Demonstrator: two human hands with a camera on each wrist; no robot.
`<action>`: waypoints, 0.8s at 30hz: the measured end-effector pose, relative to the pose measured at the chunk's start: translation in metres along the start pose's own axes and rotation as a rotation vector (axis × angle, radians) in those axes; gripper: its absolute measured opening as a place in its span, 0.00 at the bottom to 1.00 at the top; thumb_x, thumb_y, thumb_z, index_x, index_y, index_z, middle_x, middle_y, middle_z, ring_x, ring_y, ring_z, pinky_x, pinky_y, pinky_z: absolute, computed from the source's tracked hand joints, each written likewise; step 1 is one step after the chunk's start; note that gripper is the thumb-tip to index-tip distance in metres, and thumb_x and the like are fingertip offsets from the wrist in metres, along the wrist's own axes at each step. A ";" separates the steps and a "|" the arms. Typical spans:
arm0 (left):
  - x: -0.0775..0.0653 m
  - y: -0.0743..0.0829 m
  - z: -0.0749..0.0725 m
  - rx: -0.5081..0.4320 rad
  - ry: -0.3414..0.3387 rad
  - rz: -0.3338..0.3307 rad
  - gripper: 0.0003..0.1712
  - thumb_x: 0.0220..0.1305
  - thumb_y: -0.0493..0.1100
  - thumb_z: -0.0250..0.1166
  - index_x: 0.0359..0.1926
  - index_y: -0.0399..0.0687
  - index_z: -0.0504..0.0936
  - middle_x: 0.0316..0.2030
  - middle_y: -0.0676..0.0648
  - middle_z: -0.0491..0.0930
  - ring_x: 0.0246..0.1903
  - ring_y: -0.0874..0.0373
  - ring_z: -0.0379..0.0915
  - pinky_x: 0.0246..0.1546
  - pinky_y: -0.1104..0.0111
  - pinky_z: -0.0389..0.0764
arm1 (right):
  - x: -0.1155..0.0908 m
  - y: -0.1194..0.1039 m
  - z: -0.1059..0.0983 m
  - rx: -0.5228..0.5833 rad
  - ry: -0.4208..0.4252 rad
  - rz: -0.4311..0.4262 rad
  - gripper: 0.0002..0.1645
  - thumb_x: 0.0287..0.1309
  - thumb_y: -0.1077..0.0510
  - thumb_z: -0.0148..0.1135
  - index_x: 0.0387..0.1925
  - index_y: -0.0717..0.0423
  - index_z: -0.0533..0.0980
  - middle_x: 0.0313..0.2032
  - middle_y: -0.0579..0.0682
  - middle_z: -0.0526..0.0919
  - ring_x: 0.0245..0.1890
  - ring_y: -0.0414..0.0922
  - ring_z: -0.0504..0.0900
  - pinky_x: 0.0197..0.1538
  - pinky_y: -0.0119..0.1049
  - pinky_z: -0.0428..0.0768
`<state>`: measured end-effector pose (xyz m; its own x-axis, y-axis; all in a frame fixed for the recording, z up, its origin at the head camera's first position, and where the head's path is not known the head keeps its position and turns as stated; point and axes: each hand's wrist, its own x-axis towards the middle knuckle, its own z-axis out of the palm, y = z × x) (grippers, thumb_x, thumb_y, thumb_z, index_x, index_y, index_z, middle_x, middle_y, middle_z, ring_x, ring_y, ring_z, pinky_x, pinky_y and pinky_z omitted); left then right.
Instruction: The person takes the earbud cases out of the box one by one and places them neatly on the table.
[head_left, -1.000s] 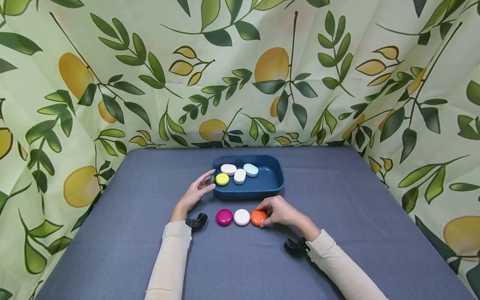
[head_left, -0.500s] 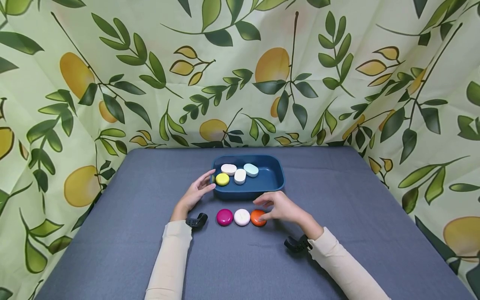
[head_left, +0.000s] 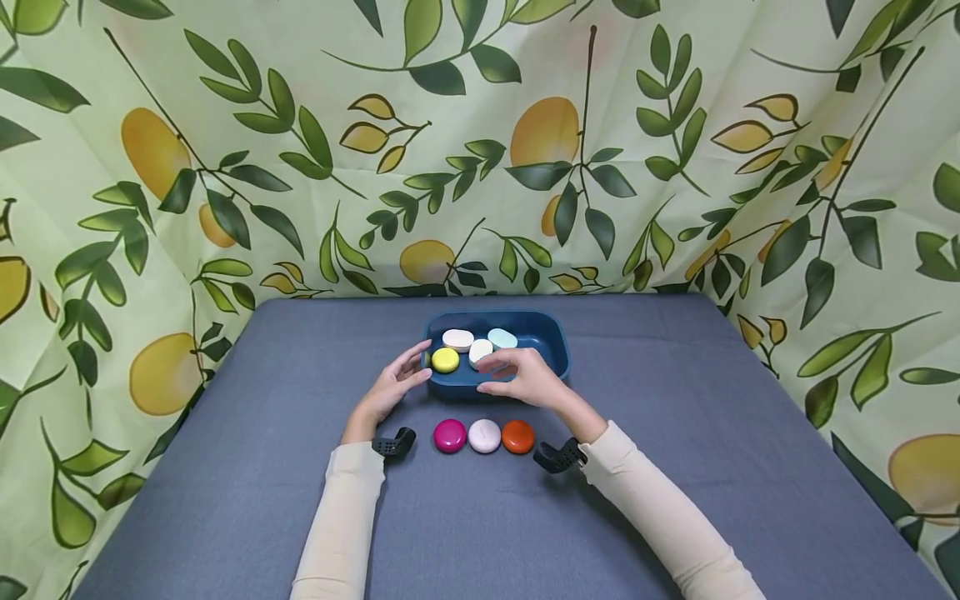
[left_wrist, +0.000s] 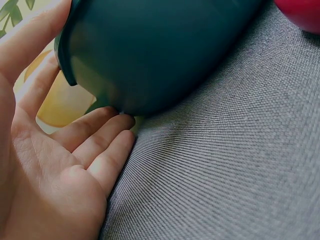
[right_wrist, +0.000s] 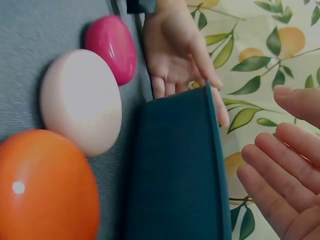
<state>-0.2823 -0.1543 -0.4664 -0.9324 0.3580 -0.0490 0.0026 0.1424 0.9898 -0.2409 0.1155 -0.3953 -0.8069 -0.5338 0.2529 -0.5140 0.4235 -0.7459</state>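
Observation:
A dark blue tray (head_left: 560, 354) holds a yellow round case (head_left: 445, 360), a cream oval case (head_left: 457, 339), a white case (head_left: 480, 350) and a light blue case (head_left: 503, 337). In front of it lie a magenta case (head_left: 450, 436), a pale pink case (head_left: 484, 436) and an orange case (head_left: 517, 437) in a row. My left hand (head_left: 401, 377) rests with relaxed fingers (left_wrist: 102, 142) against the tray's left wall (left_wrist: 165, 50). My right hand (head_left: 506, 372) hovers empty over the tray's front edge (right_wrist: 175, 165), its fingers (right_wrist: 280, 172) loosely spread.
A grey-blue cloth (head_left: 712, 433) covers the table. A leaf-and-lemon curtain (head_left: 480, 125) closes in the back and both sides. Black wrist mounts (head_left: 393, 442) sit near the row of cases.
My right hand let go of the orange case and moved up and left to above the tray's front. The left hand and all cases stayed put.

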 end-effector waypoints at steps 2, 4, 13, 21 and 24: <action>0.000 0.000 0.000 0.000 -0.003 0.000 0.34 0.68 0.45 0.58 0.73 0.57 0.58 0.74 0.39 0.53 0.75 0.42 0.49 0.75 0.46 0.50 | 0.011 0.003 0.003 -0.007 0.004 0.009 0.21 0.52 0.61 0.70 0.48 0.66 0.80 0.47 0.63 0.85 0.48 0.57 0.84 0.52 0.44 0.84; 0.000 0.000 0.000 -0.001 -0.006 0.003 0.34 0.69 0.45 0.58 0.73 0.57 0.58 0.74 0.39 0.53 0.75 0.42 0.49 0.75 0.46 0.50 | 0.021 0.007 0.007 0.009 -0.011 0.031 0.22 0.53 0.61 0.69 0.50 0.66 0.79 0.50 0.64 0.84 0.51 0.57 0.83 0.54 0.45 0.83; 0.000 -0.001 -0.001 0.007 -0.018 0.011 0.35 0.69 0.46 0.57 0.74 0.55 0.57 0.74 0.38 0.54 0.74 0.41 0.50 0.74 0.44 0.51 | 0.057 0.024 0.028 0.011 -0.054 0.118 0.27 0.55 0.61 0.68 0.56 0.68 0.75 0.56 0.63 0.81 0.57 0.56 0.80 0.59 0.47 0.80; 0.000 -0.001 -0.002 -0.005 -0.025 0.028 0.34 0.70 0.44 0.56 0.73 0.54 0.57 0.74 0.37 0.54 0.74 0.40 0.49 0.75 0.44 0.50 | 0.081 0.031 0.040 -0.040 -0.081 0.188 0.27 0.55 0.61 0.68 0.57 0.65 0.75 0.56 0.62 0.81 0.58 0.55 0.80 0.62 0.46 0.78; 0.000 0.000 -0.002 -0.012 -0.026 0.026 0.34 0.70 0.43 0.57 0.73 0.54 0.58 0.74 0.37 0.54 0.74 0.40 0.50 0.75 0.45 0.51 | 0.085 0.033 0.044 -0.086 -0.096 0.204 0.28 0.55 0.60 0.68 0.57 0.65 0.75 0.57 0.61 0.81 0.58 0.54 0.81 0.62 0.44 0.78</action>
<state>-0.2834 -0.1560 -0.4667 -0.9223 0.3856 -0.0265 0.0225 0.1221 0.9923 -0.3142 0.0520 -0.4253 -0.8676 -0.4957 0.0396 -0.3689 0.5881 -0.7197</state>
